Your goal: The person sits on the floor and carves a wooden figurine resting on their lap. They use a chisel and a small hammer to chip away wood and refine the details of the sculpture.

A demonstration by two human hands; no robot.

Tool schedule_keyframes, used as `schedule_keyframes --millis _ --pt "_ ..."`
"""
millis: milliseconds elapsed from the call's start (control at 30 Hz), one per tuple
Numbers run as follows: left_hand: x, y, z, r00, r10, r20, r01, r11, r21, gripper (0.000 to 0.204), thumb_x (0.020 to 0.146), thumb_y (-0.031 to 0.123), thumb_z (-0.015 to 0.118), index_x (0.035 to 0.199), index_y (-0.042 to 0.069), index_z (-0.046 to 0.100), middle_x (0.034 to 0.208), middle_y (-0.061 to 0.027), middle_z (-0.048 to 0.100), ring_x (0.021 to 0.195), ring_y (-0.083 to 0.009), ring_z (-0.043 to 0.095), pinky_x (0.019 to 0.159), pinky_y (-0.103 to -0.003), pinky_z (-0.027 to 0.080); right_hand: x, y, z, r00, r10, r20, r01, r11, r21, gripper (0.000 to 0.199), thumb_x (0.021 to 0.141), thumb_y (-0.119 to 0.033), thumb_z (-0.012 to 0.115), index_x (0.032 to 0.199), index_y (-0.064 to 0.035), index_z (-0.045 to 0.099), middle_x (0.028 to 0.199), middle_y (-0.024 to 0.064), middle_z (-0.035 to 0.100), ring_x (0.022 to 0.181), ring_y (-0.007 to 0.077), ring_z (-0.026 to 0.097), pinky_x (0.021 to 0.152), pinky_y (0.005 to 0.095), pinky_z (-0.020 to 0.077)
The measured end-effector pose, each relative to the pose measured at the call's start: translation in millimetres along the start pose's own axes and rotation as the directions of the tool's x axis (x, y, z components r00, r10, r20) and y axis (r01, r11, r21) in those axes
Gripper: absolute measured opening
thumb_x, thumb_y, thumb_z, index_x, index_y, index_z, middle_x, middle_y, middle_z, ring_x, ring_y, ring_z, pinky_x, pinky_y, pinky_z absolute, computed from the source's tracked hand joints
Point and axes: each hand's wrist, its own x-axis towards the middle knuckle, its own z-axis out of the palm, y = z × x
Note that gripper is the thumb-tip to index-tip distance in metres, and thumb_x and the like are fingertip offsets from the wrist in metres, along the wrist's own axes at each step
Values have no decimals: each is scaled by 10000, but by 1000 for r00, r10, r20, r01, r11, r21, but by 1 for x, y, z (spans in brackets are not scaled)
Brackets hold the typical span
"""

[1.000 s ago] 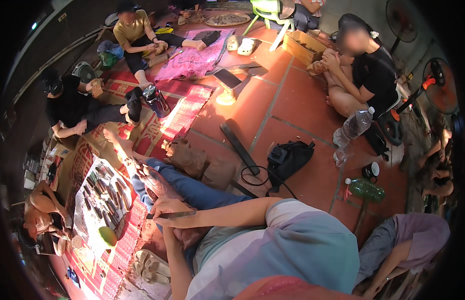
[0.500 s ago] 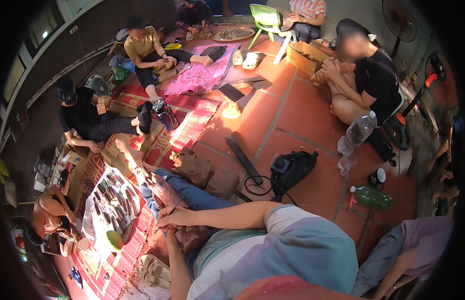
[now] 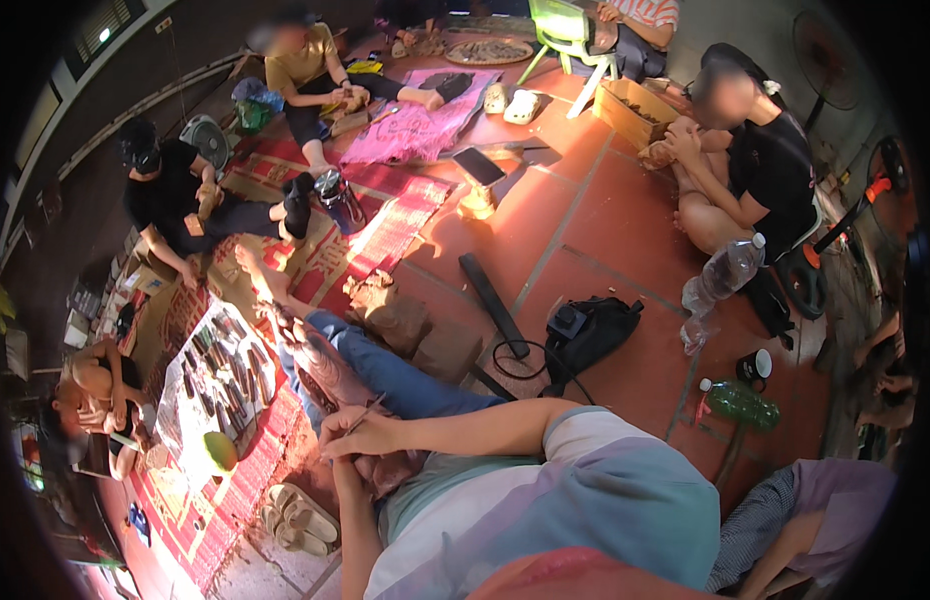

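Observation:
I sit on the floor with my jeans-clad legs [image 3: 405, 380] stretched to the upper left. My right hand [image 3: 360, 435] reaches across my lap and grips a thin stick-like tool [image 3: 370, 410]. Just under it, my left hand [image 3: 350, 470] rests against a brownish carved piece [image 3: 325, 370] lying on my thighs; its fingers are mostly hidden by the right hand. The tool's tip points at the carved piece.
A white cloth [image 3: 200, 410] with several small dark pieces and a green bowl [image 3: 220, 450] lies on the red mat to my left. Sandals [image 3: 300, 515] sit near my hip. Other people sit around on the tiled floor. A black bag [image 3: 595, 330], plastic bottles [image 3: 720, 275] and a fan [image 3: 825, 260] stand to the right.
The view has swung slightly; my hands stay together over my lap with the tool, shifted a little toward the carved piece.

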Motion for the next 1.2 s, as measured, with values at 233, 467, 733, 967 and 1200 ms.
schedule_keyframes --millis 233,467,733,967,1200 --pt "18 -7 -10 999 -24 -26 24 1000 8 413 1021 310 428 1278 -5 503 1223 -125 568 1062 -211 613 906 -308 534 8 -4 -14 993 117 -24 -113 987 112 138 861 -147 692 875 -14 657 803 31 664 757 74 597 673 235 480" --pt "27 -10 -1 998 51 -25 -55 979 -196 421 1006 227 357 1316 -29 482 1264 -149 556 1129 -235 592 938 -328 521 14 -5 -9 999 -8 -52 12 997 75 107 860 -110 673 806 -24 639 709 -5 597 677 61 538 596 236 432" --pt "31 -27 -29 993 45 109 -48 998 30 522 1047 423 366 1362 13 437 1309 -97 514 1168 -193 548 968 -294 479 17 16 -9 994 72 -78 -70 997 34 111 845 -114 679 840 -9 644 743 13 629 691 68 564 608 231 453" --pt "40 -42 -50 989 63 136 -83 986 145 478 1055 354 335 1394 21 388 1362 -87 464 1276 -189 468 1063 -320 403 15 14 -3 995 54 -89 -50 998 44 119 834 -118 692 839 -4 658 773 25 654 714 72 585 631 237 473" --pt "25 -28 -25 990 83 111 -91 993 74 460 1051 349 352 1372 22 401 1352 -86 467 1247 -192 494 1050 -318 418 12 4 -2 994 25 -109 -26 1000 -4 140 828 -132 698 851 1 664 760 33 652 740 73 588 675 249 476"
